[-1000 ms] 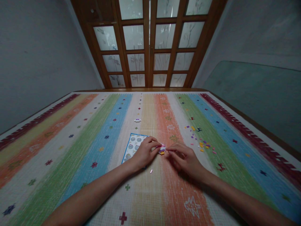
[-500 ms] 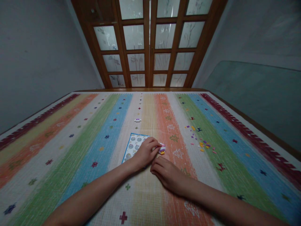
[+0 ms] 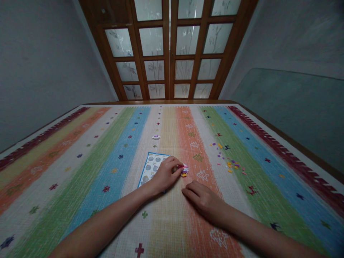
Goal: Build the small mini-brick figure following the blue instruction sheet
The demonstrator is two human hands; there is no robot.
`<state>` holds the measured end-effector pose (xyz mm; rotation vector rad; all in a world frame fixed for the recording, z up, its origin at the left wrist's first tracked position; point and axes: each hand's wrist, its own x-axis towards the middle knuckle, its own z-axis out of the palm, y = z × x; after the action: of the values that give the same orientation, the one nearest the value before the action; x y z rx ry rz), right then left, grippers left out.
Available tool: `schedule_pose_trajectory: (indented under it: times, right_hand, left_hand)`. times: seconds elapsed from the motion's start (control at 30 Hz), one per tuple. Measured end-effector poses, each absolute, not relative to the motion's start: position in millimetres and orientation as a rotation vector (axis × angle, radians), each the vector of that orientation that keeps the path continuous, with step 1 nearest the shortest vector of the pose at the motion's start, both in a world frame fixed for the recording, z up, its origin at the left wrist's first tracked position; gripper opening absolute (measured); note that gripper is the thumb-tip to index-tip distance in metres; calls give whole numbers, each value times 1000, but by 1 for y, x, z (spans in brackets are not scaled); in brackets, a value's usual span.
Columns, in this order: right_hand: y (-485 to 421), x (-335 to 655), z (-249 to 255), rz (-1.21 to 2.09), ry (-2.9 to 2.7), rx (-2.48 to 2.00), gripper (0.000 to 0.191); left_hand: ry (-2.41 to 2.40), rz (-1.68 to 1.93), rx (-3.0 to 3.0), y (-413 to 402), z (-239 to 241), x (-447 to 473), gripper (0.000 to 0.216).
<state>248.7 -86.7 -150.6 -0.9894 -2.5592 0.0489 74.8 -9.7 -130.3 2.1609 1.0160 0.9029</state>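
Observation:
A small assembly of toy bricks [image 3: 184, 171], pink, purple, white and yellow, rests on the cloth. My left hand [image 3: 169, 173] has its fingertips closed on the left side of this assembly and covers part of it. Under that hand and wrist lies a sheet with a blue edge and round grey pictures [image 3: 153, 165], partly hidden. Nearer to me, my right hand [image 3: 202, 197] lies on the orange stripe, apart from the assembly. Its fingers are loosely bent and slightly spread, with nothing visible in them.
Loose purple, yellow and pink bricks [image 3: 233, 165] are scattered on the right. A small white and purple brick piece [image 3: 156, 137] sits farther back. The striped tablecloth [image 3: 107, 211] covers the table, and wooden doors with glass panes [image 3: 169, 53] stand behind it.
My right hand has drawn away from the brick assembly, a little to the right and towards me. My left hand stays at the assembly. The camera view has shifted slightly.

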Motion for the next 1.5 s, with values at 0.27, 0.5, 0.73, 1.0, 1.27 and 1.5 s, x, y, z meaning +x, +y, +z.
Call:
schedule_pose_trajectory:
  times: [0.27,0.5,0.73,1.0,1.27,1.5]
  right_hand:
    - [-83,247,-154,-93,-2533,-953,29]
    - [-85,248,-154,-104,-2548,-998,25]
    - [-69,257,-146,295,-2241,-1069,20]
    - [-25,266,-120,391,-2039,-1287,16]
    - [-20,258,-115,481,-2232,-1300,16]
    - [-21,256,-113,547,-2227,-1349,18]
  left_hand:
    - [1031,903,2155,-9,-133,75,8]
    - [1021,921,2161,-9,-135,75,7]
    - [990,947,2190,-10,-134,74,5]
    - [957,946,2295,-12,-137,70,10]
    - [931,957,2334,-12,-139,69,12]
    - [931,950,2331,-12,-140,69,12]
